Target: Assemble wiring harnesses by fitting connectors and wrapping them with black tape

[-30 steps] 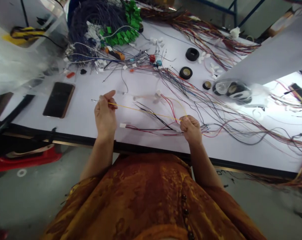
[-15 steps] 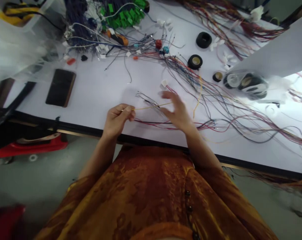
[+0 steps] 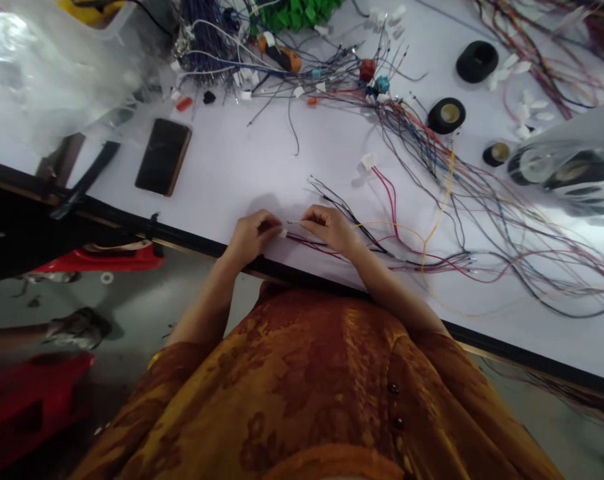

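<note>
Near the table's front edge, my left hand (image 3: 255, 237) is closed, its thumb and fingertips pinching a small white connector (image 3: 283, 234). Red and black wires (image 3: 307, 241) run from that connector to the right, under my right hand. My right hand (image 3: 329, 230) pinches a yellow wire (image 3: 382, 224) close to its end. The wire's small metal terminal (image 3: 291, 222) sticks out leftward, just above the connector and apart from it. Beyond my right hand lie black wires (image 3: 345, 208) and another white connector (image 3: 369, 161) with red wires.
A phone (image 3: 163, 157) lies at the left, beside a plastic bag (image 3: 82, 87). Black tape rolls (image 3: 447, 115) stand at the right. A tangle of wires (image 3: 412, 127) crosses the table's right side. Green connectors (image 3: 302, 13) and an orange-black tool (image 3: 281, 55) are at the back.
My right hand has moved left along the yellow wire and now pinches near its terminal. My left hand has let go of the yellow wire and holds the white connector. The view has shifted left.
</note>
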The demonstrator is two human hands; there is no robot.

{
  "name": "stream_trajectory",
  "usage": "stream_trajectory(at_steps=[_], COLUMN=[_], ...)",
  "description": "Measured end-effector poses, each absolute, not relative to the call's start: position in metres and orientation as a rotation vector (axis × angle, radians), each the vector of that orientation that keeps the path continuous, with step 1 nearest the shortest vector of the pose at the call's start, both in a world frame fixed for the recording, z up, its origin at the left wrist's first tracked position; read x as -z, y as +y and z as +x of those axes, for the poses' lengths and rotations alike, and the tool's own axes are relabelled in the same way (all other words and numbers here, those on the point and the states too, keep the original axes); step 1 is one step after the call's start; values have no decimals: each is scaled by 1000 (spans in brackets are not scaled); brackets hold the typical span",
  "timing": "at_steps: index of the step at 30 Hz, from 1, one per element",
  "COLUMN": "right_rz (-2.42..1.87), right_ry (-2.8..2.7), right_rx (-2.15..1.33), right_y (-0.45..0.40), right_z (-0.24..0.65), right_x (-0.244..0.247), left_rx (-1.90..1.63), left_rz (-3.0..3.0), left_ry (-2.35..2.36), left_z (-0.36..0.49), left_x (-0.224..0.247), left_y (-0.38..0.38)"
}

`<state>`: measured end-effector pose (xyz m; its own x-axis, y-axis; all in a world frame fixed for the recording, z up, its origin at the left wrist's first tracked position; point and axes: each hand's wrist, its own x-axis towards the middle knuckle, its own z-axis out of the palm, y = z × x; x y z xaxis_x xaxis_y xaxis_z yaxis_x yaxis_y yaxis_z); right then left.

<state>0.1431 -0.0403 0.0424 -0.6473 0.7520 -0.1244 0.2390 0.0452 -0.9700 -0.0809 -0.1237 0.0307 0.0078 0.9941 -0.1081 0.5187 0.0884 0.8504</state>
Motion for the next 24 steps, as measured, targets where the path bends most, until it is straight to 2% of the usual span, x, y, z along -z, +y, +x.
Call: stream_trajectory(at_steps=[3,6,15,24], right_rz=[-1017,-1016,-1004,-1071], right_ry=[-1902,-1947,-1899,-1829], right_rx=[-1617,-1545,-1629,-1651], right_y=[-44,-45,-51,-53], right_z=[144,144,146,142], right_x=[-42,-42,-52,-56], left_rx=[-703,-763,-1209,-1270], left_rz=[1620,1570,730,774], left_ry=[1557,1559,1334,1348], left_z=[-80,-80,-65,-60], left_x=[-36,-39,-35,-37], left_y=[-123,-123,-124,-127])
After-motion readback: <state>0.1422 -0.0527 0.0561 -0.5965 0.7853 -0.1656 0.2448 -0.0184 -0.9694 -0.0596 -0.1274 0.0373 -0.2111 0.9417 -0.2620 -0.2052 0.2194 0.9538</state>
